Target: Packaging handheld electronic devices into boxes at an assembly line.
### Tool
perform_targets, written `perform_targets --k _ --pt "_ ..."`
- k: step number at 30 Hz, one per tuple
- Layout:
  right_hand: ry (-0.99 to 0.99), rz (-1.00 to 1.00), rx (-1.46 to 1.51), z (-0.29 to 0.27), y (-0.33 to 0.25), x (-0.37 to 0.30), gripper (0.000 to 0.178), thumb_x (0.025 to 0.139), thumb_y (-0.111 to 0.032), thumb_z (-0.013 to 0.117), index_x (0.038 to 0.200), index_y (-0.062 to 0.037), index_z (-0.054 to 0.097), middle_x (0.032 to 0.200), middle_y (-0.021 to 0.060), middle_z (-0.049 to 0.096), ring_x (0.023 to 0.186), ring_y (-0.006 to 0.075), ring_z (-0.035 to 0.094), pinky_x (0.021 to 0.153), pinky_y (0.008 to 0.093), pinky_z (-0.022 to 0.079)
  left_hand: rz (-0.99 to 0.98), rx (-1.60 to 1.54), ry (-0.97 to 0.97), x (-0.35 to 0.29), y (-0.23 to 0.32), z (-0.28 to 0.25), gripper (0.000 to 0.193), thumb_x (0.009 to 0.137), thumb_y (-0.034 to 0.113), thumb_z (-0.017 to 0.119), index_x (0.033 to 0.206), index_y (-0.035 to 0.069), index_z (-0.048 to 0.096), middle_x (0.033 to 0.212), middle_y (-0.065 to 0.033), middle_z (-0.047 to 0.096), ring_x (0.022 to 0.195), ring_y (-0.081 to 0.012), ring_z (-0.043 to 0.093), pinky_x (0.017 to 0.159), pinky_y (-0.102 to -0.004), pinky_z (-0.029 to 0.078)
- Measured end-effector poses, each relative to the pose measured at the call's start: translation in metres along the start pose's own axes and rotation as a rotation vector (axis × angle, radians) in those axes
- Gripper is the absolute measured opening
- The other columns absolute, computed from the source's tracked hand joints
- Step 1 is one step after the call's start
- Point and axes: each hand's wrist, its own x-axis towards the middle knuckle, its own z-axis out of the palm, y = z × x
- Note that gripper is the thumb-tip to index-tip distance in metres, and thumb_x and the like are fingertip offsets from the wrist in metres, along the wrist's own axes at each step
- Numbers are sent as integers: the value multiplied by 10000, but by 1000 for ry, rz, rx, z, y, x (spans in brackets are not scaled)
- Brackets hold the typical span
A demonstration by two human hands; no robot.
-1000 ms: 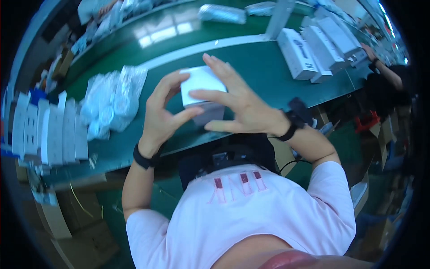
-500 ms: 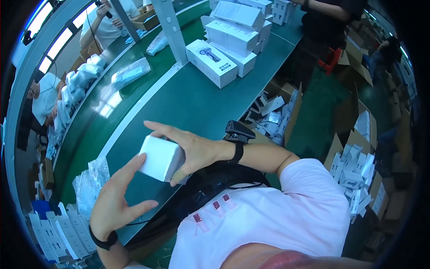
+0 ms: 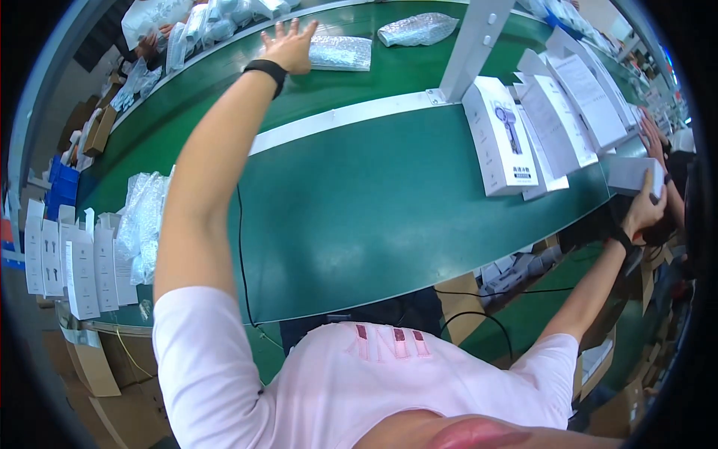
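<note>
Across the far green belt, my left hand [image 3: 289, 49] stretches out with its fingers spread. It reaches the left end of a bubble-wrapped package [image 3: 342, 54]; whether it touches the wrap I cannot tell. At the far right, off the edge of the bench, my right hand [image 3: 643, 212] grips a plain white box [image 3: 628, 174], the fingers partly hidden behind it. A co-worker's hand [image 3: 652, 141] is just beyond this box. Nearby, a white carton printed with a hair dryer [image 3: 502, 138] stands on the bench.
Several open white cartons [image 3: 557, 120] crowd the bench's right end, beside a metal post [image 3: 473, 52]. Another wrapped package [image 3: 419, 30] lies on the belt. Bubble bags [image 3: 142, 224] and upright cartons [image 3: 82, 277] are at left. A black cable [image 3: 241, 254] crosses the bench [image 3: 359, 217].
My hands have parted: the left has gone out to the package on the belt, the right has carried the white box far right toward the co-worker. The view has turned too.
</note>
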Motion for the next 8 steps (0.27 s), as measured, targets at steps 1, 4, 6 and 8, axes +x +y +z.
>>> perform_targets --k 1,4,6,8 --pt "-63 44 34 28 20 -9 618 735 -466 822 1110 6 690 1030 147 707 866 235 671 785 356 521 56 -7 109 5 3 20 881 714 121 633 1512 259 286 1530 -186 308 1420 -467 222 1082 -737 143" --pt "-426 52 442 68 35 -23 788 782 -377 810 1380 16 480 1198 207 625 1017 222 622 855 326 495 50 -106 -37 12 9 31 813 712 147 651 1472 252 381 1483 -159 389 1383 -437 303 1071 -750 144" --pt "-506 180 460 63 17 -20 862 830 -341 770 1478 4 318 1315 228 542 1098 257 591 907 327 478 15 64 -37 7 9 24 749 704 193 686 1418 249 467 1429 -131 456 1338 -391 370 1063 -754 161" --pt "-488 275 387 53 -2 -21 963 794 -362 803 1501 3 261 1327 246 532 1117 266 587 924 322 473 -8 -79 -153 -4 -4 18 794 701 288 723 1441 270 433 1451 -135 434 1364 -389 344 1085 -741 120"
